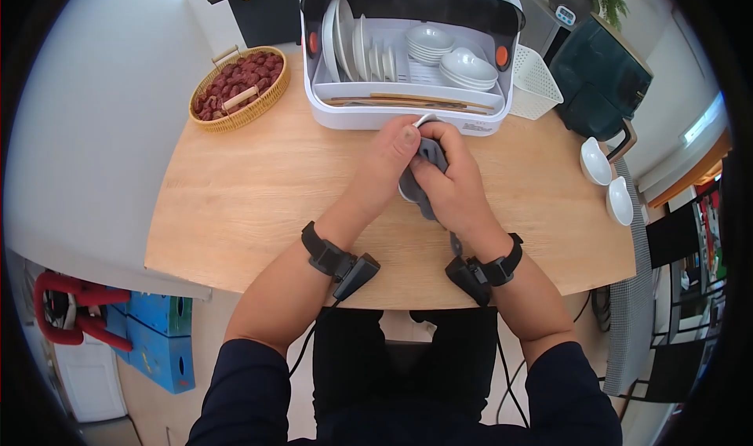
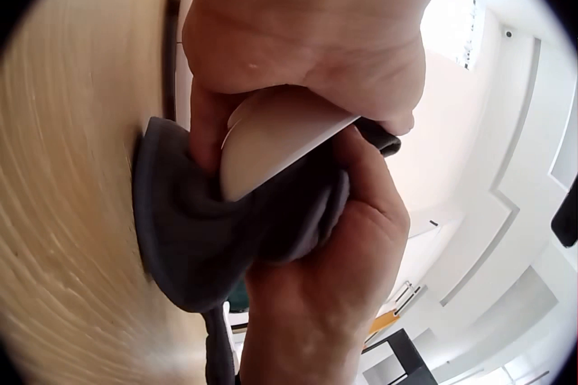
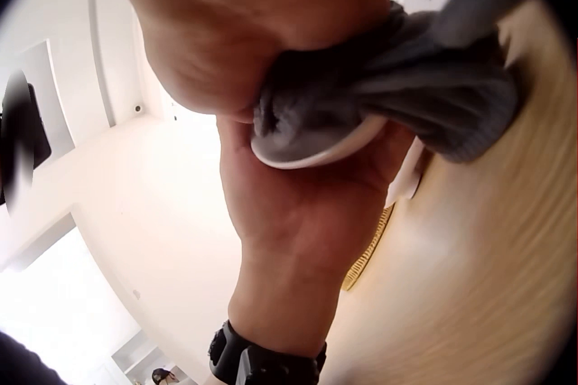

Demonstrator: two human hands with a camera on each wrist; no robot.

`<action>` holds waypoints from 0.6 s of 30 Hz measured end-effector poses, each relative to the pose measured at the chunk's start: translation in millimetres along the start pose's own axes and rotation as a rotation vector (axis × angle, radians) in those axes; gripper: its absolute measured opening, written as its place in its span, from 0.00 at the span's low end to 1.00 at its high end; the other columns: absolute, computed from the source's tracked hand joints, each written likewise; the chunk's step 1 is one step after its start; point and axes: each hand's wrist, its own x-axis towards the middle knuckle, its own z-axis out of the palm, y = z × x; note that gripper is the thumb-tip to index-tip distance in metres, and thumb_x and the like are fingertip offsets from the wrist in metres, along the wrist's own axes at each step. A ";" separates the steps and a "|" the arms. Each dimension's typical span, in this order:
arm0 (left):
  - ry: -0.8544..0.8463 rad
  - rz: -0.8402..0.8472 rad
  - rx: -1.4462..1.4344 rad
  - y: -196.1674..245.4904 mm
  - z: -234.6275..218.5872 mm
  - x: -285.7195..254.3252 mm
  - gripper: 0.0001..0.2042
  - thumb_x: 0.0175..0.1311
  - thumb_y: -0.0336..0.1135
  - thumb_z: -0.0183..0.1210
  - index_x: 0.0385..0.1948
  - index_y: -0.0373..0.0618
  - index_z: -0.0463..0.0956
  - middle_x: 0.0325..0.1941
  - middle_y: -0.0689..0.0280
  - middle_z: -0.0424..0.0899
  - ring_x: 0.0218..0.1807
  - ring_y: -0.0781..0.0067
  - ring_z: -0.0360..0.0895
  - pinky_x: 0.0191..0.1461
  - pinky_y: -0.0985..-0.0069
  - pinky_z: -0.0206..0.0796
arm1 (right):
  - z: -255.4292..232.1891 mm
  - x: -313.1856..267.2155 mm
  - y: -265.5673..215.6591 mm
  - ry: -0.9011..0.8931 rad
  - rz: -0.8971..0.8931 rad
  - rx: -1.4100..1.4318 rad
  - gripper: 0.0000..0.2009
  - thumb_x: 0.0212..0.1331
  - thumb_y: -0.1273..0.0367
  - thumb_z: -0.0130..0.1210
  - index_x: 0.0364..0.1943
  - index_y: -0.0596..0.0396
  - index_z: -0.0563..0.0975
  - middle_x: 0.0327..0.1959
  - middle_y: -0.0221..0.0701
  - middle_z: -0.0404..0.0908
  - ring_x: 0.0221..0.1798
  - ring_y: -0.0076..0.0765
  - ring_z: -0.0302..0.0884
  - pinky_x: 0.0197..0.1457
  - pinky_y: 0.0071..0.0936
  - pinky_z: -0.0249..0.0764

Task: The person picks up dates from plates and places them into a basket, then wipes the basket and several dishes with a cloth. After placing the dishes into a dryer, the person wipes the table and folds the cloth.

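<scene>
My left hand (image 1: 384,163) grips a small white bowl (image 2: 271,137), its curved outside turned to the left wrist view. A dark grey cloth (image 1: 431,157) is bunched in my right hand (image 1: 461,185), which pushes part of it into the bowl. In the right wrist view the white rim (image 3: 312,161) curves round the cloth, and loose folds hang off to one side. Both hands meet over the table, just in front of the dish box. Fingers and cloth hide much of the bowl.
Plates, bowls and chopsticks stand in the open white dish box (image 1: 337,119). To its left is a wicker basket (image 1: 276,101) of dark red fruit. A white plastic basket (image 1: 537,85), a dark green appliance (image 1: 596,77) and two white bowls (image 1: 594,162) are on the right.
</scene>
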 end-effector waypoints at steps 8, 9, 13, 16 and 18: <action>0.059 -0.110 -0.212 10.6 6.9 -1.4 0.29 0.80 0.59 0.48 0.64 0.40 0.71 0.57 0.65 0.79 0.59 0.75 0.75 0.64 0.73 0.69 | -18.6 6.2 -9.9 -0.380 0.030 -0.364 0.08 0.55 0.77 0.58 0.39 0.55 0.78 0.41 0.36 0.81 0.41 0.45 0.81 0.48 0.34 0.76; 0.043 -0.094 -0.205 10.5 10.6 -0.6 0.29 0.80 0.59 0.47 0.63 0.40 0.71 0.58 0.65 0.79 0.60 0.74 0.76 0.64 0.72 0.69 | -16.4 5.9 -8.1 -0.374 0.034 -0.363 0.08 0.55 0.77 0.58 0.39 0.55 0.78 0.41 0.36 0.81 0.41 0.45 0.81 0.48 0.34 0.76; 0.055 -0.194 -0.290 8.7 25.3 -2.9 0.34 0.78 0.66 0.41 0.64 0.41 0.70 0.60 0.61 0.80 0.63 0.68 0.78 0.67 0.66 0.71 | -6.8 10.8 -4.2 0.068 -0.085 -0.288 0.10 0.50 0.80 0.54 0.38 0.57 0.76 0.39 0.32 0.81 0.42 0.38 0.79 0.50 0.30 0.73; -0.020 -0.231 -0.298 6.9 22.2 -4.6 0.36 0.76 0.69 0.42 0.64 0.40 0.70 0.60 0.60 0.80 0.63 0.67 0.78 0.67 0.66 0.71 | -7.8 10.8 -2.3 0.034 -0.026 0.183 0.10 0.50 0.79 0.54 0.37 0.57 0.76 0.40 0.32 0.81 0.45 0.33 0.77 0.51 0.26 0.72; -0.020 -0.240 -0.314 4.5 14.0 -5.6 0.36 0.77 0.68 0.42 0.64 0.40 0.71 0.60 0.60 0.81 0.63 0.66 0.78 0.67 0.66 0.71 | -12.7 11.2 -1.2 -0.084 0.023 0.413 0.09 0.50 0.79 0.54 0.37 0.57 0.76 0.42 0.31 0.81 0.46 0.30 0.77 0.51 0.25 0.72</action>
